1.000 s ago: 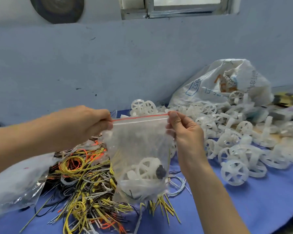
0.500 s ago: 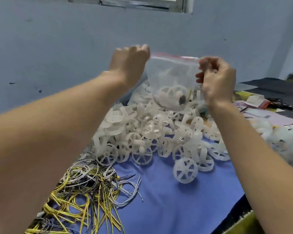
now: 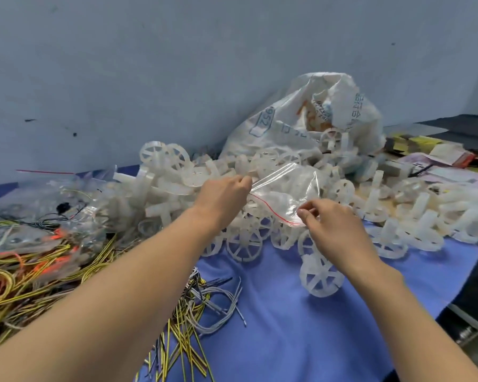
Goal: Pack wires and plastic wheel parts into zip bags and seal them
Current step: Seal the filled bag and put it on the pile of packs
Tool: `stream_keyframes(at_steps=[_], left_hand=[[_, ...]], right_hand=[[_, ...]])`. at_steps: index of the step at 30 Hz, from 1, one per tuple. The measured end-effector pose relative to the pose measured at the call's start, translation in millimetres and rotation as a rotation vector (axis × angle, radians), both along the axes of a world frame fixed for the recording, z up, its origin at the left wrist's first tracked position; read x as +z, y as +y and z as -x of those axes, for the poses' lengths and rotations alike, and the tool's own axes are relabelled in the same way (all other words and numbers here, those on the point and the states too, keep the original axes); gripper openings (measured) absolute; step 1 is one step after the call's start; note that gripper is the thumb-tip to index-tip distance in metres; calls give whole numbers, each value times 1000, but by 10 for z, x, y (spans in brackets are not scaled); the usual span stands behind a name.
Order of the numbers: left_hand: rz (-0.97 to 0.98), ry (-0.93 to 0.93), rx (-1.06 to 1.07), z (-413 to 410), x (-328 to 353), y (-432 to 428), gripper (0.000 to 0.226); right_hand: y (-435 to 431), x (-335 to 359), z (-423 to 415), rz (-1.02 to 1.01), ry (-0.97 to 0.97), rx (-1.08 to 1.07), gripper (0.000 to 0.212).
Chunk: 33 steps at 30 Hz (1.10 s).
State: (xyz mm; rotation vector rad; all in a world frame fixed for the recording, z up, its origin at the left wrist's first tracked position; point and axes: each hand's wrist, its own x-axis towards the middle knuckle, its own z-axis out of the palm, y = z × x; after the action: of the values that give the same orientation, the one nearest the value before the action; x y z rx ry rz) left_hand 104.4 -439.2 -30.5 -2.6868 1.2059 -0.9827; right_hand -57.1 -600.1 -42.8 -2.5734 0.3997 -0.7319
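While your left hand (image 3: 223, 194) pinches one end of the clear zip bag (image 3: 283, 195) and your right hand (image 3: 332, 226) pinches the other end by its red strip, the bag hangs stretched between them over the pile of white plastic wheels (image 3: 262, 172). Wires (image 3: 39, 274) lie in a heap lower left on the blue tabletop (image 3: 301, 326), and a big white sack (image 3: 301, 119) sits behind the wheels.

The zip bag (image 3: 284, 188) sits at the centre, over the wheel pile (image 3: 260, 216). The left hand (image 3: 224, 195) pinches it at 9 o'clock, the right hand (image 3: 329, 219) at 4 o'clock. Wires (image 3: 39, 260) lie toward 8 o'clock, the sack (image 3: 301, 117) toward 1 o'clock
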Motion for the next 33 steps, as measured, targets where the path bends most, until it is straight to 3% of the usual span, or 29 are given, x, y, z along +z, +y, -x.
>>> stream_keyframes(at_steps=[7,17,19,22,24,28,30,33], left_hand=[[-65,19,-14,173,177,62,25],[-219,230,26,590,522,1223,24],[-175,308,70,641,550,1534,24],[-129,350,99,705,586,1878,20],[-125,350,122,722,622,2037,21],[-84,376,155,695,651,2191,24],[-26,421,147,668,641,2174,22],[120,518,105,634,649,1962,21]], right_hand=[[403,264,-55,122,57,-91,27],[1448,340,-295,62,87,148,29],[1619,301,-392,-213,104,224,31],[1745,243,-486,-933,92,220,35],[1705,175,-509,-1243,34,179,44],[1424,176,-580,-1617,-218,7,68],[1235,248,-636,-1749,-348,-108,64],[938,328,-643,-1809,-396,-195,41]])
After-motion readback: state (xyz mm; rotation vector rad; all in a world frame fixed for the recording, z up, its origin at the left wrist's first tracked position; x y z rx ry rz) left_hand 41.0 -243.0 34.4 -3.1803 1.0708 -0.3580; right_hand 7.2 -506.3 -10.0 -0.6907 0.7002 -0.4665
